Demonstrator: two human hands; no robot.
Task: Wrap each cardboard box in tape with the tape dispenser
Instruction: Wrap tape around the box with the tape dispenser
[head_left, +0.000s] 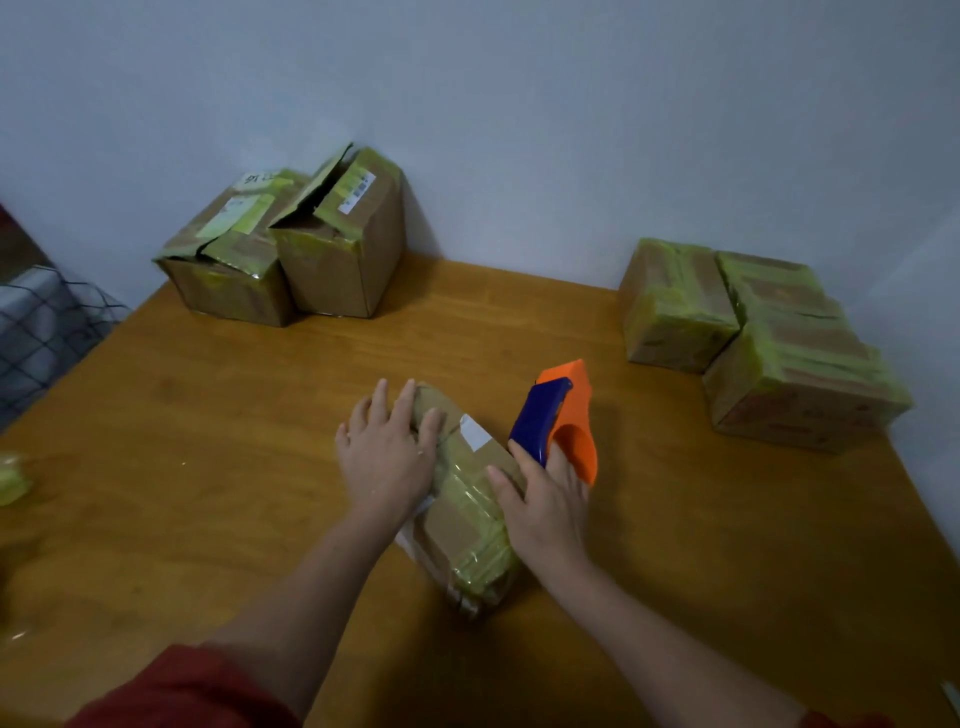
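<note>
A small cardboard box (462, 514) with yellowish tape bands lies in the middle of the wooden table (208, 415). My left hand (387, 452) rests flat on its far left end, fingers spread. Against the box's right side, my right hand (545, 501) grips the orange and blue tape dispenser (561, 421). Two boxes with torn, loose flaps (291, 244) stand at the back left by the wall. Three boxes wound in greenish tape (753, 338) are grouped at the back right.
A crumpled wad of tape (13, 480) lies at the table's left edge. Past that edge is a dark wire-mesh item (47, 332). A pale wall (519, 104) closes off the back. Red sleeves (182, 691) show at the bottom.
</note>
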